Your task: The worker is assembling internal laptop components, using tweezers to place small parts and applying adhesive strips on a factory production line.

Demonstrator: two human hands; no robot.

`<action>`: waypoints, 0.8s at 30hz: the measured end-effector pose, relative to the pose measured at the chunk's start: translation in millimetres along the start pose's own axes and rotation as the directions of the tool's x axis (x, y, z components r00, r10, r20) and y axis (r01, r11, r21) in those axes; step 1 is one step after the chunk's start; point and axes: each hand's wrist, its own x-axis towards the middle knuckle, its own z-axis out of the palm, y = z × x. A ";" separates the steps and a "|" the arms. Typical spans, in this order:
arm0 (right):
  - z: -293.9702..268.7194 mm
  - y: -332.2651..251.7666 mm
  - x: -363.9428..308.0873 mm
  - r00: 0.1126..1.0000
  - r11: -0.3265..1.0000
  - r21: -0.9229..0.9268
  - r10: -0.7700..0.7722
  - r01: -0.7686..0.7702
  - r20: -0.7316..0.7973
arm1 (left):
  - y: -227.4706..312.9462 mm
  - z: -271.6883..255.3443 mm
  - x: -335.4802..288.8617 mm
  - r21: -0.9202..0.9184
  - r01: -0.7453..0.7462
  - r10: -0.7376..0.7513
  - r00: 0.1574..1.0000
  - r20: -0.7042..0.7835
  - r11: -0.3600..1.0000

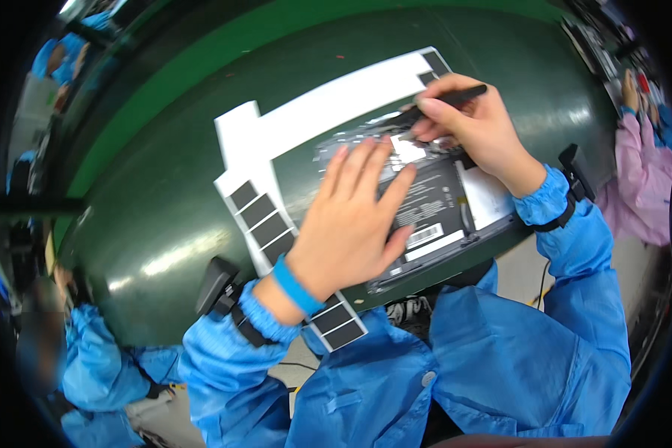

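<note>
In front of me on the table lies an opened flat electronic device, with a black battery pack (431,205) in its near part and dark, shiny circuitry beyond. My left hand (355,205) rests flat over the left side of the device, fingers outstretched, holding nothing. My right hand (474,123) pinches a slim black stick-shaped tool (464,95) above the device's far part. The tool's thin end points left and slightly down, toward a bright silvery patch (408,148) near my left fingertips. Glare and blur hide what the tip touches.
White backing sheets (313,104) lie behind and left of the device; the left strip carries black rectangular pads (265,220) and passes beneath my left wrist. The dark green table (164,194) curves around. Several co-workers sit at both sides, one in a pink sleeve (635,168).
</note>
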 end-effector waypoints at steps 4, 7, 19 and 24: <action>10.9 -20.4 -7.2 0.988 0.979 -0.165 0.098 -0.117 -0.118 | -0.7 -17.6 -3.3 -0.129 -0.113 0.094 0.986 -0.141 0.985; 45.3 -24.4 9.9 0.982 0.980 -0.068 -0.184 0.187 0.044 | 0.0 -55.5 -26.9 -0.120 0.266 -0.272 0.962 -0.034 0.956; 139.7 6.2 49.0 0.943 0.855 -0.404 -0.262 0.326 0.205 | -45.8 -26.4 -87.5 0.222 0.547 -0.457 0.817 -0.351 0.807; 145.5 8.7 47.8 0.937 0.824 -0.448 -0.294 0.348 0.189 | -47.9 -25.3 -88.9 0.266 0.526 -0.436 0.837 -0.330 0.808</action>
